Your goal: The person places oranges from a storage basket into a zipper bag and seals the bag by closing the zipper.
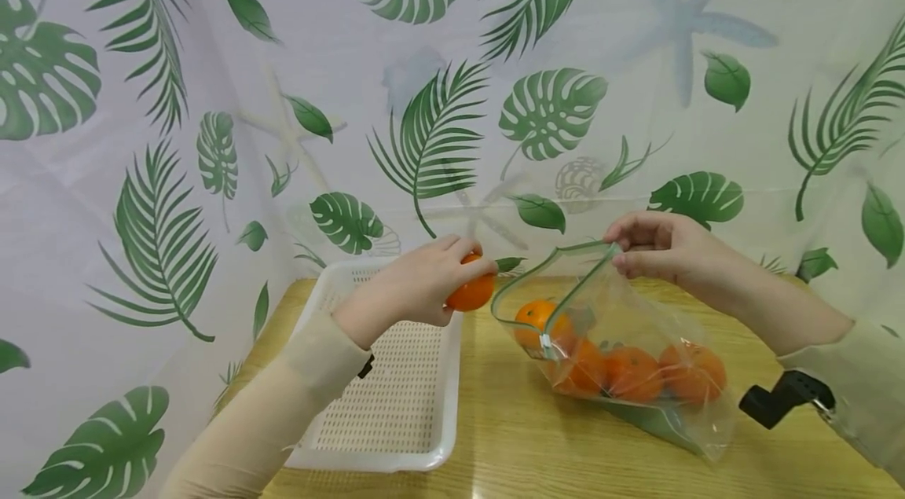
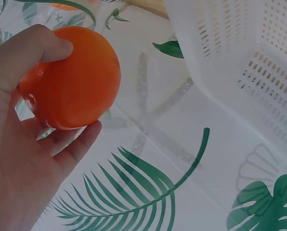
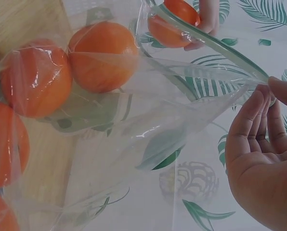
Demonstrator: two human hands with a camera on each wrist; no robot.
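Observation:
My left hand (image 1: 433, 279) grips an orange (image 1: 472, 288) in the air, just left of the mouth of a clear zip bag (image 1: 657, 302). In the left wrist view the thumb lies over the top of the orange (image 2: 76, 79) and the fingers curl beneath it. My right hand (image 1: 657, 247) pinches the corner of the bag's green-edged rim between thumb and fingertips (image 3: 261, 94), holding the mouth wide. Several oranges (image 1: 634, 373) lie inside the bag, which rests on the table. Its green slider sits at the near side of the rim.
A white plastic basket (image 1: 447, 405) with a perforated bottom stands left of the bag, under my left forearm. Both are on a wooden table (image 1: 502, 436). A leaf-patterned sheet (image 1: 438, 51) hangs close behind the table and along its left side.

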